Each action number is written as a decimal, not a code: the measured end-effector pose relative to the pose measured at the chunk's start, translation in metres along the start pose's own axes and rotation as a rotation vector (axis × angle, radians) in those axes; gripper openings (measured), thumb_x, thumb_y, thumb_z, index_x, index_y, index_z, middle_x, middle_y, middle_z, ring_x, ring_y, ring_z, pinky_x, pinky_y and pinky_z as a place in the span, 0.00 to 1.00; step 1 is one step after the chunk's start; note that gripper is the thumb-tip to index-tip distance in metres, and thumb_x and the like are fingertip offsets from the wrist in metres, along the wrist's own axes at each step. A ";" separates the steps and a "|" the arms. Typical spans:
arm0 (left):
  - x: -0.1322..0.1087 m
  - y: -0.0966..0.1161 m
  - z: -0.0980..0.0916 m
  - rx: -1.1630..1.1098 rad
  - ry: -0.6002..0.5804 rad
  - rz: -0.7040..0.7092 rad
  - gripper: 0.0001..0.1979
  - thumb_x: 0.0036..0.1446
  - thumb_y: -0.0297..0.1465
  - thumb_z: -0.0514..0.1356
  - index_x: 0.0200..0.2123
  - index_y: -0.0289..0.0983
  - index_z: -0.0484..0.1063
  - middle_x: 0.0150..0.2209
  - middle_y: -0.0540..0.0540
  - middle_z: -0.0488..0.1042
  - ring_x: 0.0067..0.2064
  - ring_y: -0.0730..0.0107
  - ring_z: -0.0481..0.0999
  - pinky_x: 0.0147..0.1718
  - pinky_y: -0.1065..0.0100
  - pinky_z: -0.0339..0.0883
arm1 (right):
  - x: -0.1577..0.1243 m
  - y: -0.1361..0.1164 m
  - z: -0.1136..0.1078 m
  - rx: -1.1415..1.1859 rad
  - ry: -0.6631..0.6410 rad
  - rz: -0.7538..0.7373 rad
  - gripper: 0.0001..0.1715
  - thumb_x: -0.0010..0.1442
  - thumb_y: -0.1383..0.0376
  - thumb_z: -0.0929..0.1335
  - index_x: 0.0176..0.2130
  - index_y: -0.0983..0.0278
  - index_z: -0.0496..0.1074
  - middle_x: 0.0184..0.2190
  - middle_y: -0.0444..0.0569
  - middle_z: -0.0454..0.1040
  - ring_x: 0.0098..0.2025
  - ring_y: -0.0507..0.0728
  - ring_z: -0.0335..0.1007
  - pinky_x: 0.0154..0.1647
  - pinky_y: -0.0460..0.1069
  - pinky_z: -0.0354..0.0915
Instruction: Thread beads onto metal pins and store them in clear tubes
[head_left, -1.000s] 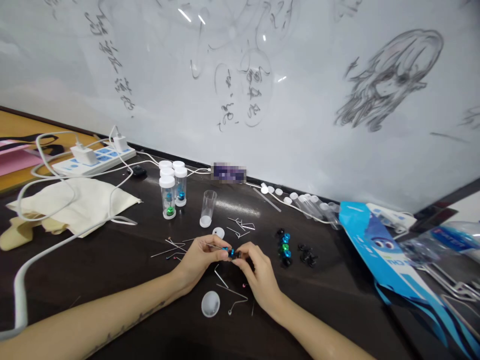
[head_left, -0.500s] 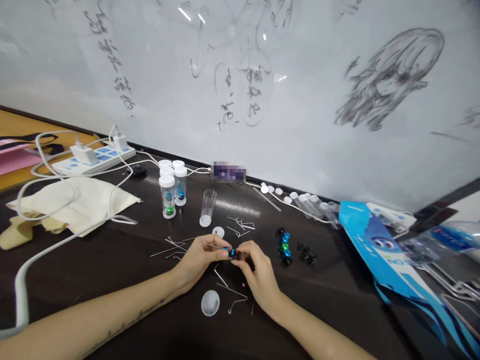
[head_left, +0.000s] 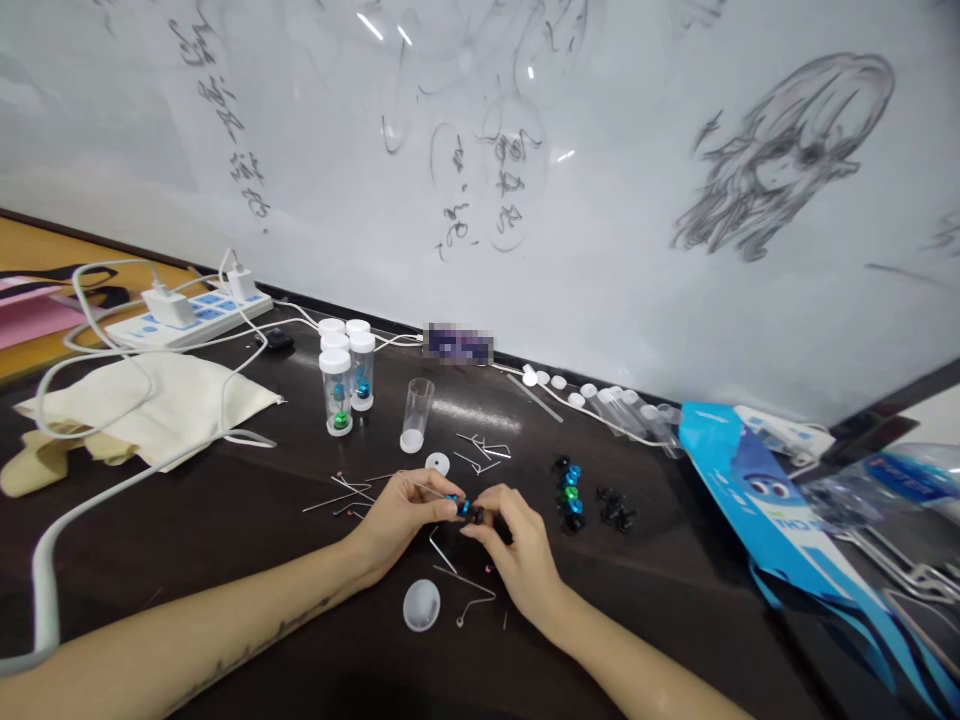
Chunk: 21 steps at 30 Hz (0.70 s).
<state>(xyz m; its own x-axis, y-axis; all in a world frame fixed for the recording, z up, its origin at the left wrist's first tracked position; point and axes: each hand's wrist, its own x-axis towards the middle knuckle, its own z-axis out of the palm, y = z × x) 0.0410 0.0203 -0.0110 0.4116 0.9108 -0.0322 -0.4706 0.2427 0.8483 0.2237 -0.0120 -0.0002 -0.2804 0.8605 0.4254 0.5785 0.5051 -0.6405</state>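
Note:
My left hand (head_left: 401, 518) pinches a thin metal pin carrying small blue and black beads (head_left: 465, 509), low over the dark table (head_left: 225, 510). My right hand (head_left: 517, 545) meets it from the right, its fingertips closed on the bead end of the same pin. Loose bent pins (head_left: 351, 493) lie just left of my hands and more pins (head_left: 484, 448) lie behind them. A small pile of blue, green and black beads (head_left: 570, 490) sits to the right. A white cap (head_left: 421, 605) rests in front of my wrists.
Capped vials with beads (head_left: 339, 385) and an open clear vial (head_left: 416, 415) stand behind my hands. Empty tubes and caps (head_left: 615, 405) line the whiteboard's foot. A cloth bag (head_left: 150, 405), power strip (head_left: 191, 310) and white cables lie left; a blue packet (head_left: 757, 505) lies right.
Hardly anything differs. Both hands stay pinched together on the beaded pin, with only slight finger shifts.

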 end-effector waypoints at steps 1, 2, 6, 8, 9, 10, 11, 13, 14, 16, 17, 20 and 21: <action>0.000 0.000 0.000 0.002 -0.005 -0.002 0.08 0.43 0.28 0.73 0.29 0.34 0.80 0.24 0.49 0.78 0.28 0.73 0.73 0.33 0.71 0.63 | 0.000 0.000 0.000 -0.012 -0.014 0.006 0.10 0.65 0.61 0.66 0.32 0.61 0.68 0.28 0.43 0.69 0.31 0.55 0.65 0.35 0.49 0.60; 0.000 0.001 0.000 0.004 -0.008 -0.005 0.08 0.42 0.28 0.73 0.29 0.34 0.80 0.24 0.49 0.78 0.27 0.73 0.73 0.32 0.72 0.63 | 0.000 0.000 -0.001 -0.023 -0.029 0.010 0.14 0.67 0.60 0.64 0.29 0.61 0.67 0.25 0.43 0.68 0.30 0.54 0.64 0.34 0.48 0.60; -0.001 0.000 0.000 0.011 -0.008 -0.010 0.08 0.41 0.28 0.73 0.28 0.34 0.80 0.24 0.49 0.77 0.27 0.73 0.73 0.32 0.71 0.63 | 0.000 0.001 -0.001 -0.046 -0.054 0.011 0.19 0.69 0.59 0.61 0.26 0.61 0.65 0.24 0.43 0.68 0.29 0.55 0.64 0.33 0.49 0.59; 0.000 -0.001 0.000 0.003 -0.001 -0.003 0.09 0.41 0.28 0.73 0.28 0.35 0.80 0.25 0.49 0.78 0.28 0.72 0.73 0.33 0.71 0.63 | -0.001 0.001 0.001 -0.049 -0.025 0.005 0.11 0.67 0.62 0.63 0.32 0.61 0.67 0.27 0.44 0.69 0.31 0.55 0.64 0.34 0.49 0.60; 0.000 -0.001 -0.001 -0.002 -0.001 -0.001 0.09 0.42 0.29 0.73 0.29 0.35 0.80 0.25 0.49 0.78 0.29 0.72 0.74 0.34 0.70 0.64 | -0.002 0.002 0.001 -0.043 -0.008 -0.011 0.07 0.66 0.64 0.64 0.35 0.60 0.67 0.30 0.45 0.71 0.33 0.56 0.65 0.35 0.49 0.60; 0.000 -0.002 -0.001 -0.006 -0.002 -0.002 0.09 0.42 0.29 0.73 0.29 0.35 0.80 0.26 0.49 0.79 0.29 0.71 0.74 0.35 0.70 0.64 | -0.002 0.002 0.002 -0.035 0.005 -0.031 0.03 0.66 0.65 0.64 0.37 0.60 0.67 0.32 0.46 0.71 0.34 0.56 0.65 0.36 0.50 0.61; 0.001 -0.001 -0.001 -0.007 -0.004 -0.002 0.09 0.42 0.29 0.73 0.29 0.35 0.80 0.26 0.48 0.79 0.29 0.71 0.74 0.35 0.70 0.64 | -0.003 0.002 0.002 -0.026 0.013 -0.049 0.02 0.66 0.66 0.64 0.38 0.60 0.67 0.34 0.47 0.72 0.35 0.56 0.66 0.37 0.50 0.61; 0.000 -0.001 0.000 -0.003 -0.003 0.002 0.09 0.41 0.29 0.73 0.28 0.34 0.80 0.25 0.48 0.78 0.29 0.71 0.74 0.34 0.70 0.64 | -0.003 0.002 0.002 -0.022 0.011 -0.048 0.02 0.66 0.65 0.65 0.38 0.60 0.67 0.34 0.47 0.72 0.36 0.57 0.66 0.38 0.50 0.62; 0.000 0.000 0.000 0.001 0.000 0.001 0.09 0.41 0.29 0.73 0.28 0.34 0.80 0.25 0.49 0.78 0.28 0.71 0.74 0.34 0.70 0.64 | -0.002 0.002 0.001 -0.030 -0.002 -0.029 0.04 0.66 0.63 0.65 0.37 0.60 0.67 0.32 0.46 0.72 0.35 0.57 0.66 0.37 0.50 0.61; -0.001 0.001 0.001 0.012 0.008 -0.008 0.09 0.41 0.29 0.73 0.28 0.35 0.80 0.24 0.49 0.78 0.28 0.72 0.73 0.33 0.70 0.63 | -0.001 0.002 0.000 -0.051 -0.037 0.009 0.14 0.68 0.59 0.62 0.31 0.60 0.66 0.27 0.44 0.69 0.32 0.56 0.65 0.35 0.50 0.60; -0.001 0.002 0.002 0.016 0.009 -0.016 0.09 0.41 0.29 0.73 0.28 0.35 0.80 0.24 0.49 0.77 0.28 0.72 0.73 0.32 0.70 0.63 | -0.001 0.001 0.000 -0.059 -0.055 0.017 0.18 0.69 0.57 0.60 0.29 0.60 0.65 0.25 0.44 0.68 0.31 0.56 0.64 0.34 0.50 0.59; -0.001 0.002 0.002 0.030 0.000 -0.019 0.09 0.41 0.29 0.73 0.28 0.34 0.80 0.25 0.49 0.78 0.28 0.72 0.73 0.33 0.70 0.63 | -0.001 0.000 0.000 -0.067 -0.087 0.007 0.25 0.71 0.56 0.55 0.25 0.61 0.61 0.23 0.43 0.66 0.30 0.55 0.64 0.36 0.50 0.58; -0.001 0.002 0.002 0.032 -0.001 -0.015 0.08 0.41 0.28 0.73 0.28 0.34 0.80 0.25 0.49 0.78 0.29 0.72 0.73 0.33 0.70 0.63 | -0.001 0.000 0.000 -0.068 -0.089 0.005 0.26 0.72 0.56 0.54 0.25 0.61 0.61 0.23 0.43 0.66 0.30 0.55 0.64 0.36 0.50 0.58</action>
<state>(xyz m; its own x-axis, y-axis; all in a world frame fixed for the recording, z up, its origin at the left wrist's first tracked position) 0.0412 0.0190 -0.0083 0.4193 0.9068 -0.0449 -0.4391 0.2458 0.8641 0.2237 -0.0126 -0.0006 -0.3423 0.8671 0.3619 0.6296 0.4976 -0.5967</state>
